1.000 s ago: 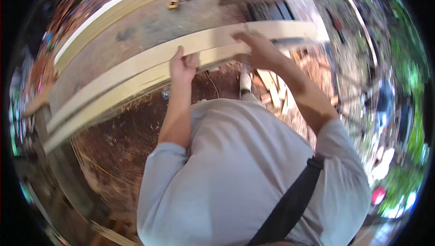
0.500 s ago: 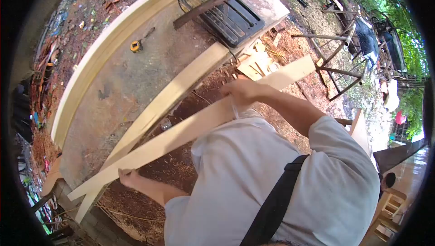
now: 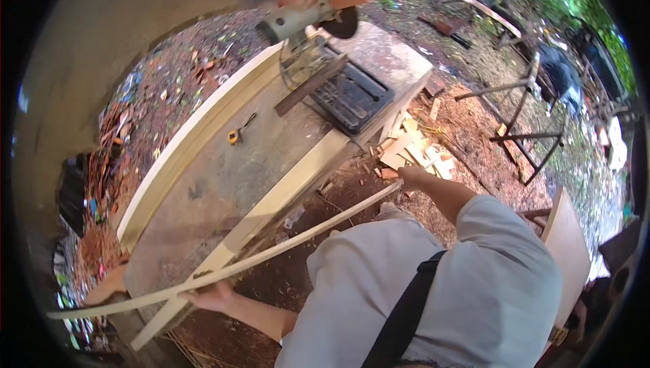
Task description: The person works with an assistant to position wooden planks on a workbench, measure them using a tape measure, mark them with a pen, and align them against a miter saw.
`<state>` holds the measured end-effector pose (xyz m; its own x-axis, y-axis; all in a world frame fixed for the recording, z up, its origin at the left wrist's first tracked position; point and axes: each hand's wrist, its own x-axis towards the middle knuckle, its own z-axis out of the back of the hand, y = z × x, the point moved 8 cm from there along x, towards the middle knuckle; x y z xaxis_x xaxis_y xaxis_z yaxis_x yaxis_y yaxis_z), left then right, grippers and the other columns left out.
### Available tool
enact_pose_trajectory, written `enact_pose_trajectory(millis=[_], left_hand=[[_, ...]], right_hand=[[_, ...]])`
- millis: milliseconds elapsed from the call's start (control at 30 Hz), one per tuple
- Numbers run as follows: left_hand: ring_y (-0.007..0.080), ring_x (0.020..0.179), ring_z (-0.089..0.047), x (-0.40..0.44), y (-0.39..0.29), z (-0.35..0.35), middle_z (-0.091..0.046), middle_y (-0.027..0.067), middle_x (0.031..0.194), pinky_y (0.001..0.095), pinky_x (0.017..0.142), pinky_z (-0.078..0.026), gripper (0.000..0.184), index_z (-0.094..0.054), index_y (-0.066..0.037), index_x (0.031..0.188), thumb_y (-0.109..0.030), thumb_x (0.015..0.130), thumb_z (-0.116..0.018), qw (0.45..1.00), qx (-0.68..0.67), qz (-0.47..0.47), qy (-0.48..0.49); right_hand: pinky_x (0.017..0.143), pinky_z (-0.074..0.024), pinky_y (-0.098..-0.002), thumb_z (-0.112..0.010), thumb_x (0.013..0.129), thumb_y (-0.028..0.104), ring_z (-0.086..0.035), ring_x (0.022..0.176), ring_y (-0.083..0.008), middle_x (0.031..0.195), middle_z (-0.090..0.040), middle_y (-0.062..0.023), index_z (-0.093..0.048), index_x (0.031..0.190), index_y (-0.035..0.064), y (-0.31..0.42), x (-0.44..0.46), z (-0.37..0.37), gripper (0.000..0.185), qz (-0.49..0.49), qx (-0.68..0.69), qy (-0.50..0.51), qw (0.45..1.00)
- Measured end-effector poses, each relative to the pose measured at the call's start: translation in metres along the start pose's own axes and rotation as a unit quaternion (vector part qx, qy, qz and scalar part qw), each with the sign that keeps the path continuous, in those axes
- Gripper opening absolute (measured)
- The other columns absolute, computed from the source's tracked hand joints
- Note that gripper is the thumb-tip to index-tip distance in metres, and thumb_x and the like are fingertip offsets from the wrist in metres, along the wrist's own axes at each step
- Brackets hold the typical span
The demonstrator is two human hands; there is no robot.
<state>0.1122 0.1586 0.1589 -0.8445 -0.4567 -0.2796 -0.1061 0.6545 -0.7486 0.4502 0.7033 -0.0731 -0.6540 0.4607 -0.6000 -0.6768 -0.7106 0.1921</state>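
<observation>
A long pale wooden board [image 3: 298, 238], turned with a narrow side toward the camera, slants across in front of my body. My left hand [image 3: 211, 296] is closed on it near its lower left part. At its upper right end, my right hand [image 3: 413, 178] grips it. Beneath, a second board [image 3: 271, 209] lies along the near edge of the worktable [image 3: 223, 182], and the held board crosses over its left part. A yellow tape measure [image 3: 233, 137] lies on the tabletop.
A chop saw [image 3: 352, 97] with an orange guard stands at the table's far right. More boards [image 3: 196, 141] lie along the far edge. Wood offcuts [image 3: 409, 148] are piled on the ground beyond my right hand. A metal frame [image 3: 525, 138] stands at the right.
The held board has been lifted off the table, brought toward my body and turned from its broad face to a narrow side. My left hand has moved down and left along it.
</observation>
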Motion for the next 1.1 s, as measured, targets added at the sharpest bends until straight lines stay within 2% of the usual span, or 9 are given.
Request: enact_pose_trajectory(millis=[267, 400, 433, 600, 700, 833, 933, 1033, 1100], left_hand=[[0.0147, 0.055, -0.058, 0.008, -0.007, -0.065, -0.057, -0.0007, 0.061, 0.0302, 0.058, -0.052, 0.051, -0.065, -0.01, 0.09, -0.059, 0.095, -0.054, 0.971, 0.038, -0.07, 0.226], [0.0242, 0.112, -0.056, -0.054, -0.01, -0.111, -0.058, 0.0151, 0.123, 0.044, 0.099, -0.045, 0.063, -0.058, -0.004, 0.127, -0.057, 0.094, -0.054, 0.975, 0.074, -0.156, 0.143], [0.0268, 0.132, -0.04, -0.033, 0.001, -0.112, -0.04, 0.0172, 0.145, 0.0468, 0.11, -0.033, 0.067, -0.047, -0.003, 0.141, -0.052, 0.095, -0.051, 0.965, 0.105, -0.127, 0.204], [0.0227, 0.108, -0.055, -0.011, 0.046, -0.123, -0.06, 0.013, 0.114, 0.0447, 0.099, -0.043, 0.045, -0.057, -0.001, 0.12, -0.037, 0.092, -0.062, 0.931, 0.109, -0.092, 0.336], [0.0222, 0.101, -0.06, -0.042, 0.062, -0.138, -0.062, 0.0123, 0.113, 0.0359, 0.088, -0.049, 0.048, -0.054, 0.003, 0.129, -0.028, 0.095, -0.064, 0.878, 0.226, -0.152, 0.393], [0.0152, 0.078, -0.062, -0.181, 0.09, -0.166, -0.065, 0.0095, 0.092, 0.0285, 0.07, -0.051, 0.016, -0.064, 0.005, 0.096, -0.007, 0.086, -0.071, 0.884, 0.186, -0.039, 0.426], [0.0137, 0.07, -0.061, -0.235, 0.102, -0.164, -0.065, 0.0043, 0.077, 0.0295, 0.062, -0.049, 0.018, -0.065, 0.005, 0.089, -0.01, 0.085, -0.074, 0.88, 0.232, -0.002, 0.414], [0.0121, 0.059, -0.059, -0.225, 0.154, -0.134, -0.061, 0.0015, 0.062, 0.0302, 0.053, -0.046, 0.026, -0.067, 0.004, 0.075, -0.018, 0.08, -0.08, 0.765, 0.442, 0.088, 0.46], [0.0168, 0.048, -0.057, -0.22, 0.165, -0.123, -0.058, 0.0068, 0.05, 0.0349, 0.049, -0.044, 0.042, -0.067, 0.002, 0.065, -0.035, 0.076, -0.083, 0.619, 0.607, -0.057, 0.495]], right_hand=[[0.078, -0.0528, -0.0418, -0.075, 0.074, 0.028, -0.067, 0.094, -0.0355, 0.099, -0.069, -0.022, -0.066, 0.107, -0.0014, -0.072, 0.025, -0.021, 0.046, -0.05, 0.183, -0.081, 0.978], [0.087, -0.0518, -0.0388, -0.081, 0.072, 0.037, -0.066, 0.1, -0.0335, 0.11, -0.069, -0.0184, -0.062, 0.119, 0.0002, -0.119, -0.011, 0.001, 0.062, -0.1, 0.289, -0.159, 0.939], [0.086, -0.0523, -0.0387, -0.081, 0.073, 0.038, -0.067, 0.099, -0.0316, 0.109, -0.069, -0.0178, -0.062, 0.119, 0.0006, -0.131, -0.027, 0.008, 0.062, -0.125, 0.354, -0.186, 0.908], [0.051, -0.0438, -0.0374, -0.069, 0.085, 0.029, -0.057, 0.061, -0.0185, 0.07, -0.06, -0.0076, -0.062, 0.083, 0.0055, -0.279, -0.081, 0.045, 0.024, -0.255, 0.625, -0.489, 0.552], [0.046, -0.0395, -0.036, -0.059, 0.09, 0.027, -0.054, 0.053, -0.018, 0.06, -0.056, -0.0054, -0.06, 0.068, 0.0058, -0.355, -0.134, 0.129, 0.03, -0.188, 0.582, -0.656, 0.442], [0.045, -0.0394, -0.0302, -0.059, 0.094, 0.024, -0.051, 0.049, -0.0157, 0.06, -0.055, -0.0043, -0.061, 0.076, 0.0041, -0.326, -0.231, 0.301, 0.027, 0.07, 0.651, -0.699, 0.287], [0.061, -0.0556, -0.0319, -0.058, 0.099, 0.034, -0.065, 0.067, -0.0196, 0.088, -0.071, -0.0128, -0.062, 0.1, 0.0047, -0.296, -0.251, 0.393, 0.03, 0.211, 0.691, -0.598, 0.347], [0.071, -0.0569, -0.033, -0.056, 0.1, 0.038, -0.067, 0.075, -0.0194, 0.094, -0.072, -0.0139, -0.061, 0.105, 0.0032, -0.27, -0.236, 0.427, 0.035, 0.212, 0.706, -0.56, 0.379], [0.084, -0.0557, -0.0366, -0.053, 0.101, 0.044, -0.068, 0.094, -0.0232, 0.11, -0.069, -0.0167, -0.058, 0.114, 0.0011, -0.28, -0.198, 0.432, 0.045, 0.208, 0.72, -0.526, 0.403]])
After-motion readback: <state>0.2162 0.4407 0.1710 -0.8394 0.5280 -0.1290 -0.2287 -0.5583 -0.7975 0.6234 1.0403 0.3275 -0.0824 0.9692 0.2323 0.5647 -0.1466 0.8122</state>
